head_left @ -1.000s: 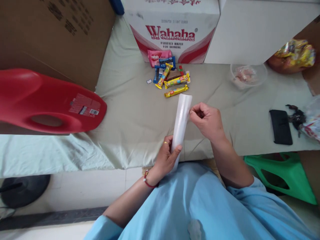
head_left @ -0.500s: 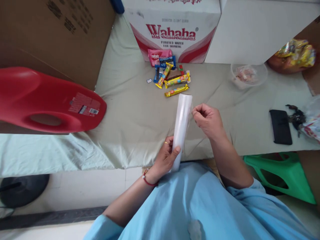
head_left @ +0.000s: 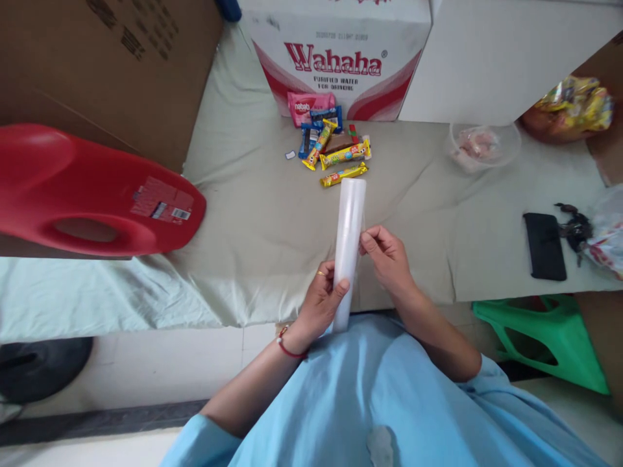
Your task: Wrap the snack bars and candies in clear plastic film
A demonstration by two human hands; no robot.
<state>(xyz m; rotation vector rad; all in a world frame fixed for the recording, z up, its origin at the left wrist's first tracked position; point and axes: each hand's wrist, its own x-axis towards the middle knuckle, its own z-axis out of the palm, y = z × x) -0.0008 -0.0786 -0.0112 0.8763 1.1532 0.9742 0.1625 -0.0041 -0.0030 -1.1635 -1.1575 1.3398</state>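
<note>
A long roll of clear plastic film (head_left: 349,227) stands tilted in front of my body, its lower end against the blue shirt. My left hand (head_left: 324,299) is wrapped round its lower part, thumb across the front. At the roll's right side, my right hand (head_left: 387,255) pinches the thin, see-through loose edge of the film between thumb and fingers. Beyond the roll's top end lies a small pile of snacks: yellow-wrapped bars (head_left: 344,155), blue packets (head_left: 327,118) and a pink packet (head_left: 309,107).
Behind the snacks stands a Wahaha water carton (head_left: 341,39). A red jug (head_left: 97,194) is at the left. To the right are a clear plastic bowl (head_left: 487,146), a black phone (head_left: 545,246) and keys (head_left: 577,227). A green stool (head_left: 545,337) stands below the table edge.
My right hand has moved down and left, closer to the roll, still pinching the film edge. The roll's top has swung slightly left; my left hand keeps its hold.
</note>
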